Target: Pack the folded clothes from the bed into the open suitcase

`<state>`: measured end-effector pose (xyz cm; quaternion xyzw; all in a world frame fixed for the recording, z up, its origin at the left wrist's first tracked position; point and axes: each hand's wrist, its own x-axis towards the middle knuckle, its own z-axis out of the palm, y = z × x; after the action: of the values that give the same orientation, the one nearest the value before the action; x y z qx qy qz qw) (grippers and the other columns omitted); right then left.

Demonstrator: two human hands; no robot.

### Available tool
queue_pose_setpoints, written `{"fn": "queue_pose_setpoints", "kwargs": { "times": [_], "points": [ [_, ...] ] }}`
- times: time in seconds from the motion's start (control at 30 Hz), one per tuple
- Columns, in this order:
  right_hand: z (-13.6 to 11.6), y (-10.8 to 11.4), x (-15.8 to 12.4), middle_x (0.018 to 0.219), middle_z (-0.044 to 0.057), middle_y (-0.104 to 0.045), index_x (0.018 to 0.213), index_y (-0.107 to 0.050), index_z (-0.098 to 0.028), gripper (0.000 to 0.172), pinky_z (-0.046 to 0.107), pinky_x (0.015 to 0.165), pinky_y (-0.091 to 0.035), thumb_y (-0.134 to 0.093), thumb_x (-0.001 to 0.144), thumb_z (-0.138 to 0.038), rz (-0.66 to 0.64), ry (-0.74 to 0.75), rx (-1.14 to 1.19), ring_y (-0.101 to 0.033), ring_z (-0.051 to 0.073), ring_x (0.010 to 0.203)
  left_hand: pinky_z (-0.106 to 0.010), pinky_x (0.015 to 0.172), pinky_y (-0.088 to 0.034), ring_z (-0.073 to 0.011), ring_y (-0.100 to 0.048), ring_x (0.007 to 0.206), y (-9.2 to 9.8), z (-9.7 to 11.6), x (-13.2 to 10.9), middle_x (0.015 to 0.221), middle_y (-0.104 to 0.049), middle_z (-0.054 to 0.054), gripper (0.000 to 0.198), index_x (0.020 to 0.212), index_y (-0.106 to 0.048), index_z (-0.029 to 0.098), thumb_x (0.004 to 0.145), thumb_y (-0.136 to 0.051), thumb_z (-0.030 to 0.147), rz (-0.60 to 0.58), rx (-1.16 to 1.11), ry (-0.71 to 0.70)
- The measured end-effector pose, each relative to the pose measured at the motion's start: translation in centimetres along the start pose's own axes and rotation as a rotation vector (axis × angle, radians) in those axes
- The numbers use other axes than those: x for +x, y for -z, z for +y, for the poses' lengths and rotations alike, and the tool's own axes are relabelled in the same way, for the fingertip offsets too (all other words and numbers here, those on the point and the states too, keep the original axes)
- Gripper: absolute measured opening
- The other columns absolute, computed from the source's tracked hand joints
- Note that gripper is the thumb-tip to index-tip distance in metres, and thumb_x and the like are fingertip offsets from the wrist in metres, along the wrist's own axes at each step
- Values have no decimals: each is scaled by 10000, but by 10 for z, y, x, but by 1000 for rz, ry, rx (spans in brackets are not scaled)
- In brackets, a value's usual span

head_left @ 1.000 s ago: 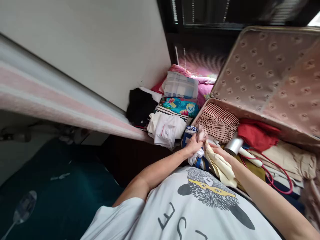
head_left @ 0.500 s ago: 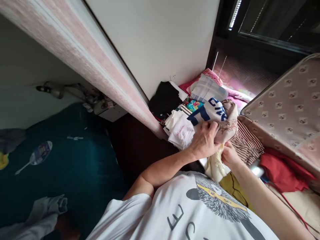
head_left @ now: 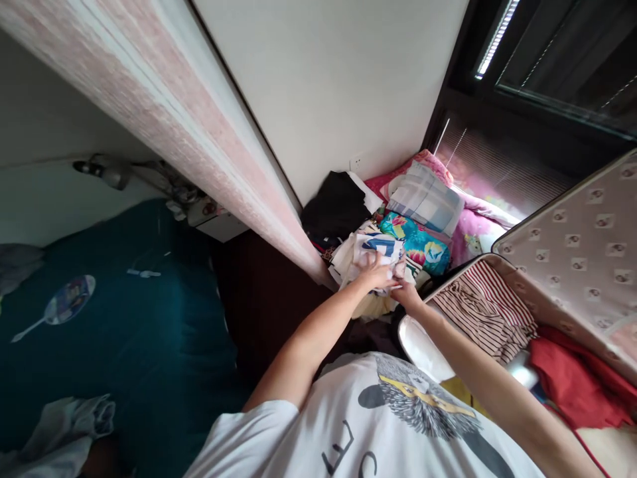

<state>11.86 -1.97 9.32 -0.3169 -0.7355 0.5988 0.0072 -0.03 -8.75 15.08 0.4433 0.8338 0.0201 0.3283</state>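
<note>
A white garment with dark blue print [head_left: 379,245] is bunched over a pile of folded white clothes [head_left: 342,260]. My left hand [head_left: 377,273] grips the near side of this garment, its fingers partly lost in the cloth. At the lower right edge, my right hand [head_left: 407,294] is closed on the same garment. Below both hands hangs a pale yellow cloth [head_left: 371,307]; whether they also hold it is unclear. A turquoise floral cloth [head_left: 418,242] lies just beyond.
An open suitcase [head_left: 572,249] stands at right with striped clothes [head_left: 490,309] and a red cloth [head_left: 577,378]. Black clothes [head_left: 334,206] and a plaid cloth [head_left: 425,198] lie by the wall. A teal-covered bed [head_left: 149,338], holding a hand fan [head_left: 70,300], is at left.
Both hands have moved left, away from the suitcase, carrying the printed garment and pale yellow cloth to the white pile. The floral cloth and striped clothes are now more exposed.
</note>
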Motion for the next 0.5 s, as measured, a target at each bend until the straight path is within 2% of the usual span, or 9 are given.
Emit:
{"fn": "queue_pose_setpoints", "kwargs": {
  "times": [0.03, 0.1, 0.2, 0.37, 0.5],
  "points": [
    [10, 6, -12, 731, 65, -680, 1106, -694, -110, 521, 366, 651, -555, -616, 636, -321, 2, -31, 13, -649, 236, 675, -818, 1111, -220, -558, -26, 1544, -17, -11, 12, 1749, -24, -121, 763, 1570, -437, 392, 877, -698, 576, -3, 9, -19],
    [29, 22, -40, 802, 64, -716, 1106, -699, -136, 500, 353, 716, -562, -625, 650, -327, -14, -57, 52, -671, 219, 729, -845, 1119, -107, -537, 117, 1554, -48, -27, 28, 1762, 44, -66, 742, 1590, -394, 438, 909, -660, 564, 73, 19, -68],
    [53, 49, -82, 882, 64, -741, 1125, -700, -171, 476, 353, 765, -575, -625, 699, -370, 1, -49, 89, -699, 211, 777, -867, 1097, -25, -522, 182, 1550, -73, -39, 40, 1763, 57, -56, 739, 1584, -396, 454, 906, -656, 590, 187, 17, -121],
    [101, 84, -119, 815, 68, -720, 1107, -689, -143, 507, 359, 689, -587, -594, 683, -405, 221, -168, 87, -716, 223, 718, -859, 1105, -17, -511, 157, 1561, -74, -41, 42, 1763, 33, -77, 781, 1584, -401, 445, 877, -690, 607, 227, 20, -143],
    [142, 99, -133, 781, 61, -711, 1074, -697, -141, 468, 355, 705, -567, -536, 685, -346, 408, -213, -112, -685, 213, 704, -837, 1133, -46, -518, 74, 1571, -73, -42, 35, 1759, -22, -114, 794, 1600, -397, 396, 887, -683, 594, 279, 47, -127]
  ]
}}
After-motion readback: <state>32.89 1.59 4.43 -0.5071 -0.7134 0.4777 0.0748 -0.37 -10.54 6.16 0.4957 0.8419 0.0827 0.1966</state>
